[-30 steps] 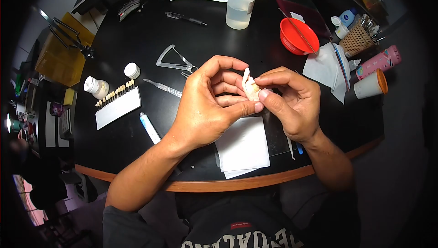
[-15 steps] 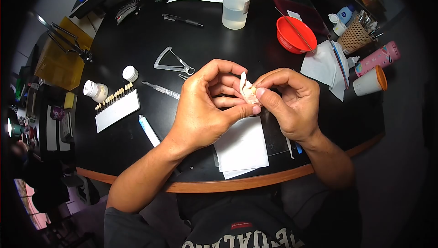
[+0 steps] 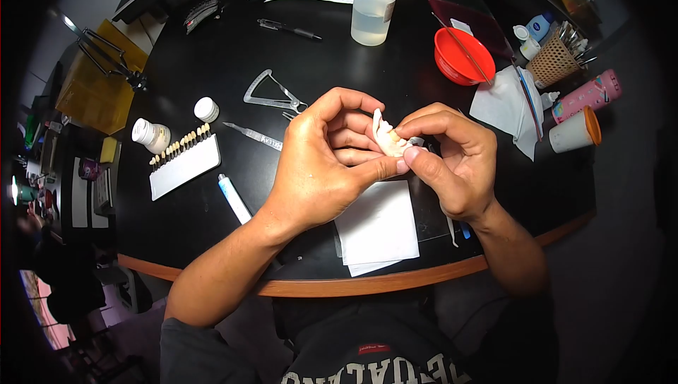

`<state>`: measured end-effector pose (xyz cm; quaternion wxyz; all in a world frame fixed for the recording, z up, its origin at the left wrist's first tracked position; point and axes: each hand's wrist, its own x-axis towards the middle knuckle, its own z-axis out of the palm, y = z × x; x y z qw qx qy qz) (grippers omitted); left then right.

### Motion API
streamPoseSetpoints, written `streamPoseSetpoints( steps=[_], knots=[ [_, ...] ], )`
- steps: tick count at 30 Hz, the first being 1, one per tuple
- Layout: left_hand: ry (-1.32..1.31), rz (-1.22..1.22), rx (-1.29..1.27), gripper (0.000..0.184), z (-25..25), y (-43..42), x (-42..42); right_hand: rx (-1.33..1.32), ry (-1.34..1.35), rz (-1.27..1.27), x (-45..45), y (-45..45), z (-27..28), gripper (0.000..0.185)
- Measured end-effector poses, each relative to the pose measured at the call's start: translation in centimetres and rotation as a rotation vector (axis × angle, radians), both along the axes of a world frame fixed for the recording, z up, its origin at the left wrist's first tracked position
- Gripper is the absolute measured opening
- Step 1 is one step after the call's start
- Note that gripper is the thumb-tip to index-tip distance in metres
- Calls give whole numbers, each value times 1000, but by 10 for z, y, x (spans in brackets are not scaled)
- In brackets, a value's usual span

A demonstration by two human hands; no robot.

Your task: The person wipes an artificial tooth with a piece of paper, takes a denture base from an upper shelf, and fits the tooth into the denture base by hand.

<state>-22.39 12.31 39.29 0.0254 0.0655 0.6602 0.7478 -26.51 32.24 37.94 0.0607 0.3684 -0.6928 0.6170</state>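
Between my hands is a small pinkish-white dental piece (image 3: 388, 139) with a raised, pointed edge. My left hand (image 3: 321, 154) curls around its left side, thumb below and index fingertip near its top. On its right side, my right hand (image 3: 452, 158) holds it between thumb and index finger. Below them on the black table lie folded white papers (image 3: 378, 228). A metal caliper (image 3: 272, 94) and a metal blade-like tool (image 3: 253, 135) lie left of my left hand. A white tube (image 3: 234, 199) is by my left forearm.
A tooth shade guide (image 3: 185, 165) and white jars (image 3: 150, 134) stand left. A clear bottle (image 3: 372, 13), pen (image 3: 289, 29) and red bowl (image 3: 462, 57) are farther back. At right are a cloth (image 3: 507, 108), orange-lidded cup (image 3: 573, 133) and woven basket (image 3: 552, 66).
My right thumb has shifted slightly lower on the piece, showing more of its face. The camera view has moved slightly. Both hands keep hold of the piece.
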Motion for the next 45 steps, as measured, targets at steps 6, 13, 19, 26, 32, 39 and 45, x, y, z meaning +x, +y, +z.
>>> streamPoseSetpoints(
  steps=[6,13,19,26,32,39,45],
  knots=[
    [15,-31,80,51,1,0,1,4,37,8,1,1,2,24],
    [111,-70,127,40,-8,-2,-2,39,79,45,0,4,7,31],
    [139,-36,110,39,-4,-2,-3,-28,22,36,0,2,1,28],
    [188,-12,77,39,-5,-3,-3,-38,15,31,2,1,3,22],
    [228,-35,77,40,-10,-5,-4,-52,142,10,0,-1,1,22],
    [270,-50,90,36,-14,-3,-4,-49,62,19,2,1,2,20],
    [271,-33,84,36,-16,-2,-5,-100,-81,60,4,0,2,20]
  ],
)
